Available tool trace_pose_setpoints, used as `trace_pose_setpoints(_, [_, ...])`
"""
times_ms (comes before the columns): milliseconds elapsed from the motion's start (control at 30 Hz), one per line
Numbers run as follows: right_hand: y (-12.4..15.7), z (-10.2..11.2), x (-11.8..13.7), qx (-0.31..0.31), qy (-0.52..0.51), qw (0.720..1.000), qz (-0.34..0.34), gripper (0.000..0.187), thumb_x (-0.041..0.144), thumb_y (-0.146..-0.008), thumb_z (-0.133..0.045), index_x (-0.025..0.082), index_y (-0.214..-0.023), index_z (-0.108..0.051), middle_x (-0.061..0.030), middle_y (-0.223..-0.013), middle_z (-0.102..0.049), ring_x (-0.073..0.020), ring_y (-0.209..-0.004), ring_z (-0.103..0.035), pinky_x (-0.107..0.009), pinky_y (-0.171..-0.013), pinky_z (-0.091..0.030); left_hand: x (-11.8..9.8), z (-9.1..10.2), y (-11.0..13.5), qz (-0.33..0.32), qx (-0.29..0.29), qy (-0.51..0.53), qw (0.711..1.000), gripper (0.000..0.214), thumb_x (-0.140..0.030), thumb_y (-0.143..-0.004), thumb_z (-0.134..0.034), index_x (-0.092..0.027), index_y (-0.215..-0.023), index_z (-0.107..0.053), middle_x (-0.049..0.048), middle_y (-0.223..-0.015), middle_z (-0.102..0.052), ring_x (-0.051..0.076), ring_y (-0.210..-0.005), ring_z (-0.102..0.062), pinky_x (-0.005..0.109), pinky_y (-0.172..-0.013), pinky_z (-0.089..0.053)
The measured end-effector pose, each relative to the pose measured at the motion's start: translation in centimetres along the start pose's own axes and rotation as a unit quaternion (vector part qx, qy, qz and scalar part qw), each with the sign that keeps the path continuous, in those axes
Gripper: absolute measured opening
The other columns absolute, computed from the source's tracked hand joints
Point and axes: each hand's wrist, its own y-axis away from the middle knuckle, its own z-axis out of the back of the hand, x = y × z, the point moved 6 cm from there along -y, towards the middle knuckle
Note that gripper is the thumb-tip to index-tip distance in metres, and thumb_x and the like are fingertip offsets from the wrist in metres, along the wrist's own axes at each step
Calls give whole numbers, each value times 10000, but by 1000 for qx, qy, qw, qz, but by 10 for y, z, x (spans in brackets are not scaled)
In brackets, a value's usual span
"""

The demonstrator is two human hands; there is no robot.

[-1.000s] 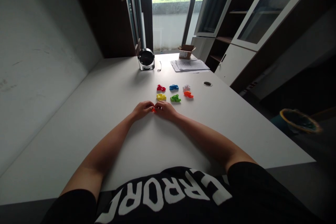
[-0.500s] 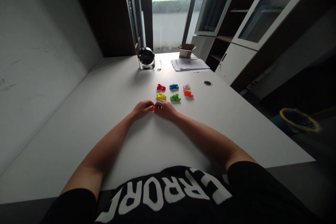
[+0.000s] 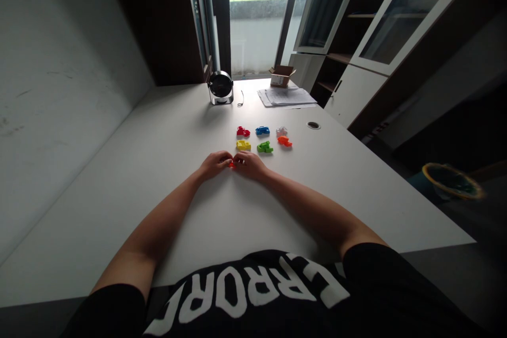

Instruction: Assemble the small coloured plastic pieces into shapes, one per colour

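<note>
My left hand [image 3: 216, 162] and my right hand [image 3: 249, 163] meet on the white table [image 3: 233, 211], fingertips close together. Between them they pinch a small red plastic piece [image 3: 232, 165], mostly hidden by the fingers, so its kind does not show. Just beyond the hands lie small toy-like plastic pieces in two rows. The nearer row has a yellow piece [image 3: 243, 146], a green piece [image 3: 265, 147] and an orange piece [image 3: 284, 141]. Behind these are a red piece [image 3: 243, 131], a blue piece [image 3: 262, 130] and a whitish clear piece [image 3: 281, 131].
A small round black fan-like device [image 3: 221, 86] stands at the back, with a thin cord [image 3: 241, 99] beside it. Papers [image 3: 287, 97] and an open cardboard box [image 3: 281, 78] are at the back right. A cable hole [image 3: 313, 125] pierces the tabletop. Off the right edge is a bin [image 3: 451, 181].
</note>
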Motion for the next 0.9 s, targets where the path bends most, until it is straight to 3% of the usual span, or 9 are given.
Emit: trace_pose_setpoints(900, [1, 1, 1, -2, -11, 1000, -2, 63, 242, -883, -677, 186, -869, -704, -25, -856, -642, -124, -718, -524, -235, -648, -375, -1, -1, 1, 9, 2, 10, 1000, 227, -341, -886, -571, -198, -980, -720, 34, -919, -739, 175, -794, -637, 272, -727, -488])
